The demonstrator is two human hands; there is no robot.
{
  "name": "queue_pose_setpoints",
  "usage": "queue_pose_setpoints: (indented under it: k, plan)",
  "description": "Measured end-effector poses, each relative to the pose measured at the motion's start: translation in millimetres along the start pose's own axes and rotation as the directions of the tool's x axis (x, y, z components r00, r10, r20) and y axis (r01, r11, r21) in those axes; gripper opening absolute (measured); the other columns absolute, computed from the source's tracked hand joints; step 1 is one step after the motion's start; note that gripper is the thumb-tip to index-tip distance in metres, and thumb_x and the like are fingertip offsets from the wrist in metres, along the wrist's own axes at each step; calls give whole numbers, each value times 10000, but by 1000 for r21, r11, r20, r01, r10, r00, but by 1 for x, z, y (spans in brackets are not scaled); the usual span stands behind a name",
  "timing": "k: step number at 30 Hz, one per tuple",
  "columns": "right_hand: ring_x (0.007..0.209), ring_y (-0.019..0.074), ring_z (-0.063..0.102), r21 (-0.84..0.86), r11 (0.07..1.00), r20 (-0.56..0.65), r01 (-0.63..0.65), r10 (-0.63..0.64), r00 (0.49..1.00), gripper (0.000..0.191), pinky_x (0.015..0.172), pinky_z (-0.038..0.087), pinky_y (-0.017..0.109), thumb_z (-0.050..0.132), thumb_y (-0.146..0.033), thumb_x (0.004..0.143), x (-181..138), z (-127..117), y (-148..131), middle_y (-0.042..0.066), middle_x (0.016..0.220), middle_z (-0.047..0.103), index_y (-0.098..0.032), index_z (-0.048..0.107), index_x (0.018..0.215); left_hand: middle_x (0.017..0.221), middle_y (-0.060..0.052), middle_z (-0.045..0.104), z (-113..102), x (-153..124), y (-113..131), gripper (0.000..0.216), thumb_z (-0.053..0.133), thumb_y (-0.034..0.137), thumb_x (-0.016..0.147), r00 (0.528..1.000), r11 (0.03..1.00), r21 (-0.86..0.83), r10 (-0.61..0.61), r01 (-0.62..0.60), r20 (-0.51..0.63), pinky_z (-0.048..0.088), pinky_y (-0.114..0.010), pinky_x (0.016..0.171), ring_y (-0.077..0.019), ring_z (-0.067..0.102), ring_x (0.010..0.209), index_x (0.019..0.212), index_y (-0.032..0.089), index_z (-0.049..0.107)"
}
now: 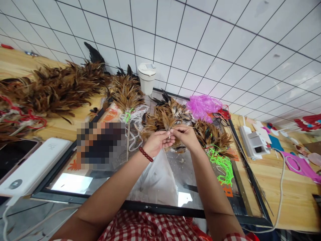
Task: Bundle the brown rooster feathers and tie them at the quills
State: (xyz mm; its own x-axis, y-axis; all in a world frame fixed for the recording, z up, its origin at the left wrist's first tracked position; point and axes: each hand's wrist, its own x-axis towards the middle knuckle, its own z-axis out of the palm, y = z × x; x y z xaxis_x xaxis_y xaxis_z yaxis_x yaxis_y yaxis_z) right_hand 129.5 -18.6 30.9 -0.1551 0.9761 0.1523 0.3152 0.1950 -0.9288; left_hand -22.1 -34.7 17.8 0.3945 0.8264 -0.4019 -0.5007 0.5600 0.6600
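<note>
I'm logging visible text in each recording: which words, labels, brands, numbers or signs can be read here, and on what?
No text can be read with certainty.
White device: small grey print and a round mark, too blurred to read.
Glass panel: orange marks like characters, not clear enough to read.
White tub: a pale patch on the lid, nothing legible.

Feather bunch: small, brown to golden tan, with the plumes slightly fanned. Pose: held raised near the centre of view, plume tips directed up and away from the wearer, base toward the wearer. Quill ends: whitish, pinched together, largely covered. Feather count, outer edges and any binding at the base cannot be determined.
</note>
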Motion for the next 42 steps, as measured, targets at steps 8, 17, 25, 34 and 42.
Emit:
queue_pose_setpoints:
  k: [8, 17, 25, 34, 42]
  plan:
    - [991, 216, 564, -313, 930, 107, 191, -165, 981, 737, 898, 465, 390, 764, -383, 653, -7, -3, -5, 108, 1203, 553, -208, 498, 1318, 765, -62, 695, -5, 7, -3, 57, 692, 161, 746, 998, 981, -185, 55, -60, -32, 511, -216, 636, -101, 633, 652, 739, 109, 669]
    - [1164, 282, 513, -652, 735, 64, 189, -194, 979, 594, 941, 419, 413, 646, -309, 768, -11, -13, -22, 121, 1299, 529, -217, 488, 1334, 752, -32, 679, 2, 2, -5, 228, 783, 292, 660, 968, 959, -144, 234, -245, -90, 502, -245, 708, -101, 633, 693, 748, 126, 654]
    - [752, 152, 602, -737, 622, 417, 265, 109, 902, 192, 678, 404, 234, 588, -140, 748, -12, -38, -12, 31, 803, 685, -234, 744, 809, 582, 28, 583, 2, 6, 0, 243, 778, 322, 656, 874, 891, -102, 401, -442, -274, 445, -194, 559, -52, 540, 533, 748, 129, 661]
    - [714, 152, 588, -718, 640, 465, 273, 150, 872, 173, 669, 385, 244, 565, -109, 714, -12, -16, -7, 59, 772, 692, -182, 722, 726, 578, 29, 581, 1, 6, 1, 217, 766, 290, 671, 893, 911, -116, 353, -397, -280, 441, -192, 555, -52, 542, 528, 743, 125, 646]
    - [576, 113, 549, 8, 980, 233, -199, 191, 953, 293, 575, 437, 245, 648, -446, 749, -10, -35, -15, 13, 679, 638, -154, 649, 742, 663, -26, 669, 1, 5, -1, 240, 769, 291, 666, 920, 940, -112, 284, -323, -268, 487, -238, 629, -104, 631, 608, 764, 111, 644]
